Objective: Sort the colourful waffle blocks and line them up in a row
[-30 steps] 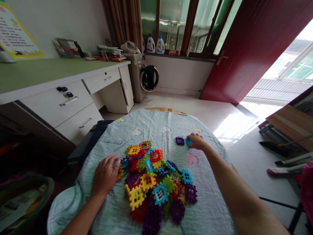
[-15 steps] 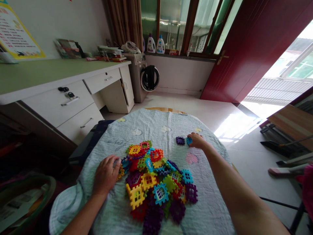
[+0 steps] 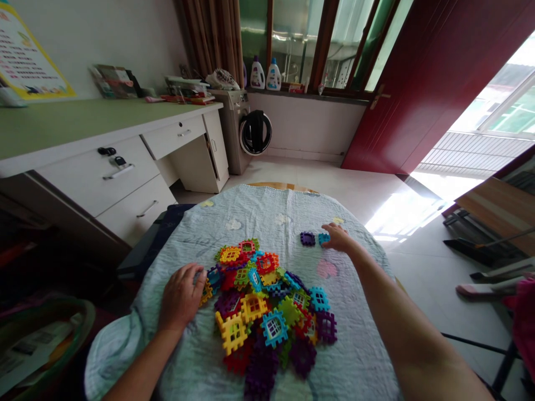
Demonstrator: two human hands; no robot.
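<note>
A pile of toothed plastic building blocks in several colours, many with window grids, lies on the cloth-covered table; a blue window block [image 3: 275, 328] is at its front. My left hand [image 3: 183, 295] rests on the cloth at the pile's left side, fingers loosely stretched, beside a yellow block [image 3: 206, 293]. Farther out, my right hand [image 3: 337, 238] is open, thumb and fingers apart, next to a small blue block [image 3: 323, 239]. That block lies on the cloth, partly behind the fingers. Just left of it sits a purple block [image 3: 308, 239] with an open middle.
The round table wears a pale blue cloth [image 3: 251, 214]. A desk [image 3: 83, 125] with drawers stands to the left, a washing machine [image 3: 236, 133] with its door open behind. A red door [image 3: 418, 83] and a folding wooden table [image 3: 497, 214] are at the right.
The fingers of my right hand have opened and drawn slightly off the small blue block, which now shows more fully. My left hand and the pile have not visibly moved.
</note>
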